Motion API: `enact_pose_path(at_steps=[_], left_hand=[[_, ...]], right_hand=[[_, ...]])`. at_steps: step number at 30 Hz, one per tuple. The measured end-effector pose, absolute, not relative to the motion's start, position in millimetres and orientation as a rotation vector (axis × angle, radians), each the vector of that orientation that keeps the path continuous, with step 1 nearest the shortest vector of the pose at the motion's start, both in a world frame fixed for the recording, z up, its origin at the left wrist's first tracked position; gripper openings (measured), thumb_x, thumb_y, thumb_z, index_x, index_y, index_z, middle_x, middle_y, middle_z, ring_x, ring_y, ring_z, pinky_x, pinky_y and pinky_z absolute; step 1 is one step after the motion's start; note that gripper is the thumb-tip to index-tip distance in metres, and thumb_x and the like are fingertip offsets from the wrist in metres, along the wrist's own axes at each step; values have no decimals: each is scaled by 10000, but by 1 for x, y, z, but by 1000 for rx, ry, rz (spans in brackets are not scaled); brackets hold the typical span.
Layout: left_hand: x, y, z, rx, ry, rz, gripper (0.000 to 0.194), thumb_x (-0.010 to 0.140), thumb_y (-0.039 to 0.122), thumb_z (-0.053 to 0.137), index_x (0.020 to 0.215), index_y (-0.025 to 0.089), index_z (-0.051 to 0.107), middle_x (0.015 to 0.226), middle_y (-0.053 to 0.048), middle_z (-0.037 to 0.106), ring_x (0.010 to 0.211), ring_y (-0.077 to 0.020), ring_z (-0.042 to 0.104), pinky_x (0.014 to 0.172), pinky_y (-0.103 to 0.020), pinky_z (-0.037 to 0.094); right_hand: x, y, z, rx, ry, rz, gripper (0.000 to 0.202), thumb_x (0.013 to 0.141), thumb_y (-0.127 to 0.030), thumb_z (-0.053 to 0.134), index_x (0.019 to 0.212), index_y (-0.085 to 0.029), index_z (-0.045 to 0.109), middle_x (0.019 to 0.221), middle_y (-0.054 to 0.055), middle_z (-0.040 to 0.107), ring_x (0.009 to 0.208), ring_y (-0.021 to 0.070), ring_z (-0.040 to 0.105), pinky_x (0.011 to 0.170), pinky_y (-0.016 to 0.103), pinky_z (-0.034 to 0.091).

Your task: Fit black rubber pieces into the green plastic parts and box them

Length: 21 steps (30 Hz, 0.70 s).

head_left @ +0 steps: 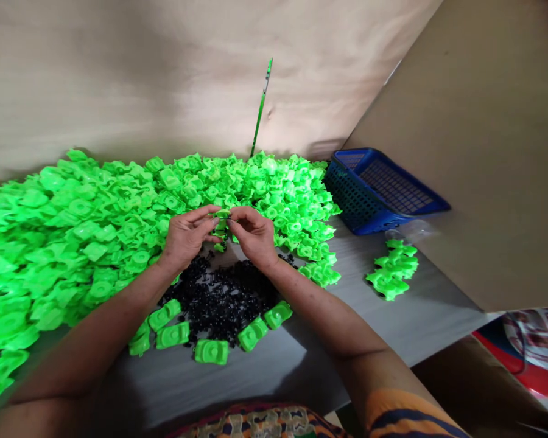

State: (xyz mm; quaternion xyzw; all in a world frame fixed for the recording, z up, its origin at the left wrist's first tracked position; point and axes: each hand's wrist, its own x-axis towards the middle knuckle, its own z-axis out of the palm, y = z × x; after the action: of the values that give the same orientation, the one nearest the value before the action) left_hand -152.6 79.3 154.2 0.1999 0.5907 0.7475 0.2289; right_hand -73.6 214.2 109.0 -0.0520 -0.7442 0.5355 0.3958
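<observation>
My left hand (186, 239) pinches a bright green plastic toy car body (220, 225) between thumb and fingers, just above the black parts. Against its right side, my right hand (254, 236) has thumb and forefinger closed on a small black piece, which looks like a wheel axle and is mostly hidden by the fingertips. Below both hands spreads a heap of small black wheel axles (219, 304). Along its near edge lie several separate green car bodies (211, 351). A large pile of similar green car bodies (95, 225) fills the table behind and to the left.
A blue plastic basket (369, 213) stands tilted at the back right. In front of it, a small cluster of green car bodies (393, 269) rests on the grey table (338, 304). A thin green strip (260, 115) rises against the wooden back panel (187, 79). Another panel (475, 170) borders the right.
</observation>
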Motion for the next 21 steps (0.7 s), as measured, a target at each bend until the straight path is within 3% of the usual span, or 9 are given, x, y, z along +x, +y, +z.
enact_pose_path(at_steps=[10,21], left_hand=[[-148,81,157,460,1531,2111,385,505,314,943,837,151,839,554,56,638,514,-94,596,495,-244,621],[-152,80,154,501,1589,2100,425,516,344,961,875,144,854,651,15,720,569,-113,638,539,-268,646]], right_hand=[[-69,209,115,-13,-1889,1143,132,918,-252,584,796,-238,534,908,41,688,870,170,652,810,319,549],[-70,206,116,-30,-1892,1242,148,908,-279,587,800,-245,492,928,40,645,900,171,623,792,304,529]])
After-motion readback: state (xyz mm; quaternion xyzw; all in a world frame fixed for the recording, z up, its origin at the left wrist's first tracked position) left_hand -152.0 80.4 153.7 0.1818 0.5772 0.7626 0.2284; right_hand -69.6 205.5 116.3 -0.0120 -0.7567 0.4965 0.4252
